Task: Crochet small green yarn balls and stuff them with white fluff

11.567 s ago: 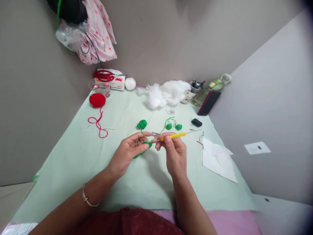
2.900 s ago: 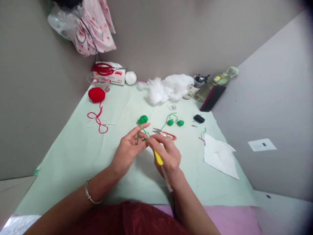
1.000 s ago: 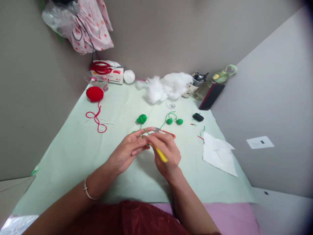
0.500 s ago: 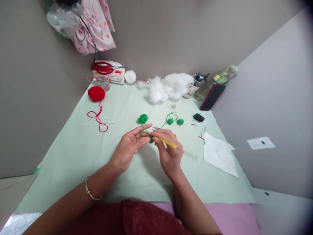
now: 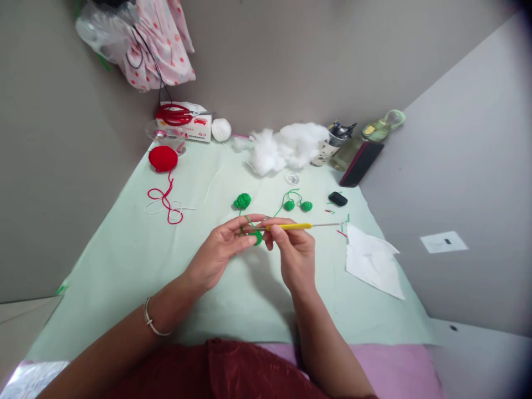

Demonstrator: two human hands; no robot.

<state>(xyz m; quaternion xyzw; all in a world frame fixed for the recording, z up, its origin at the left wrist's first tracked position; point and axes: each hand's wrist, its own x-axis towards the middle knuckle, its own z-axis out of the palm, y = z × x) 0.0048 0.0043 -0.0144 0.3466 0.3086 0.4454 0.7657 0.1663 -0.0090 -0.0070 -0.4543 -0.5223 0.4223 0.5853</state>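
Between its thumb and fingers, my left hand (image 5: 220,247) pinches a small green crocheted piece (image 5: 256,238), with green yarn running over the fingers. My right hand (image 5: 293,252) grips a crochet hook (image 5: 295,226) by its yellow handle, lying nearly level; its metal end points right and its other tip is at the green piece. Just beyond the left fingers rests a green yarn ball (image 5: 242,201). Two small green crocheted balls (image 5: 306,206) with yarn tails lie beyond the right hand. Scissors behind the fingers are mostly hidden.
Red yarn ball (image 5: 163,159) and white yarn ball (image 5: 221,130) are at the back left, near a box (image 5: 199,129). White stuffing (image 5: 286,147), a pen cup (image 5: 324,153), a bottle (image 5: 344,153) and a phone (image 5: 361,164) line the back. White cloth (image 5: 372,260) lies right.
My right hand has turned, and the yellow hook has swung from slanting down to the right to nearly level. My left hand still pinches the green piece.
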